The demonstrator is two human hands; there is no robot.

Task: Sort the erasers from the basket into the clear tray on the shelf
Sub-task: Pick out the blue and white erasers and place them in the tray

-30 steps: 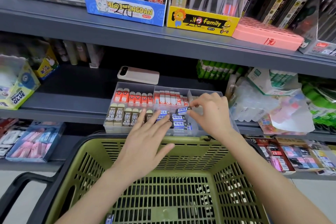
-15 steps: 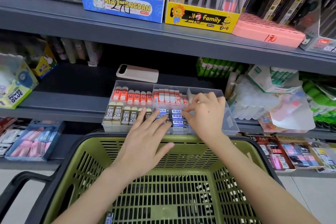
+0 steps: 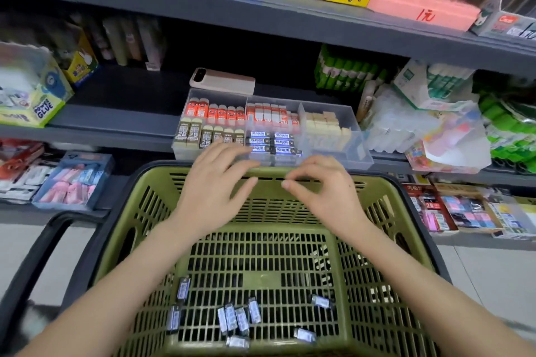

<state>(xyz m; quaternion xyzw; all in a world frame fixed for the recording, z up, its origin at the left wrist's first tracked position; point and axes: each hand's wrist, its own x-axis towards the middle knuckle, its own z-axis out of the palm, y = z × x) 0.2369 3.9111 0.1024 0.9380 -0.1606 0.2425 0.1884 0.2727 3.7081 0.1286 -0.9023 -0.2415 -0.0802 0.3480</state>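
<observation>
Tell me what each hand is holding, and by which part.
Nothing: the left hand is spread open, the right hand loosely curled and empty, both over the basket.

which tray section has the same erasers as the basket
The front middle section: its blue-and-black wrapped erasers match; the others hold orange, 2B or plain cream ones.

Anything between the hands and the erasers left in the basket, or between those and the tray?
Nothing visible. The left hand and right hand hover empty over the far rim of the basket; the erasers lie uncovered on its floor below. The clear tray sits open-topped on the shelf just past that rim.
</observation>
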